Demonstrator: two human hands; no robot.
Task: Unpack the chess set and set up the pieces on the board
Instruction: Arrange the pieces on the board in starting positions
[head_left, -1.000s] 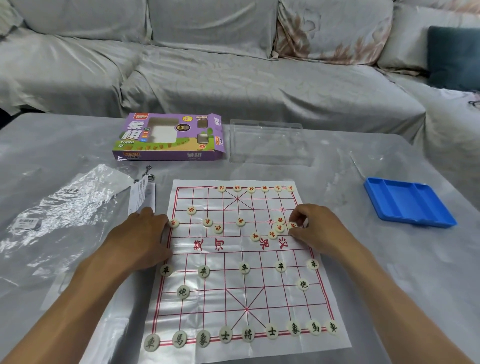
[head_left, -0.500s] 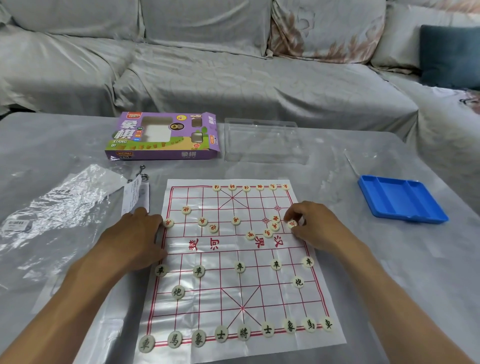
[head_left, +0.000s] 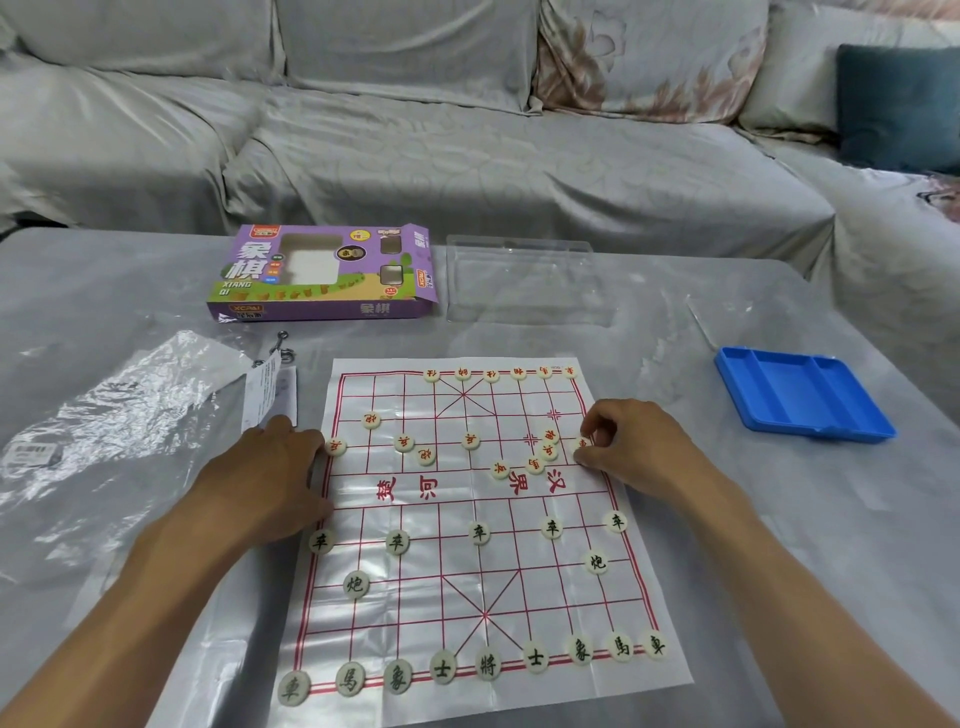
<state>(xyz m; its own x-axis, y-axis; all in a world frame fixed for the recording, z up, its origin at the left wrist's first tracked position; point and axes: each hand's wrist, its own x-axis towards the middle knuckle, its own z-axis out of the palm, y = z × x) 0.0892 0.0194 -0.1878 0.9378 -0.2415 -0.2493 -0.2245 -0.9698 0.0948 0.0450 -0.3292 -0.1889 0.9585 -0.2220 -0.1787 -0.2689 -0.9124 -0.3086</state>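
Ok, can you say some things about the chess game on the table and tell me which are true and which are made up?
1. The right hand pinches a red-lettered piece at the board's right edge. True.
2. The purple box sits on the blue tray. False: the box is behind the board, and the tray is far off to the right.
3. The black-lettered pieces fill the near row. True.
4. The left hand holds a piece in the air. False: it rests at the board's left edge.
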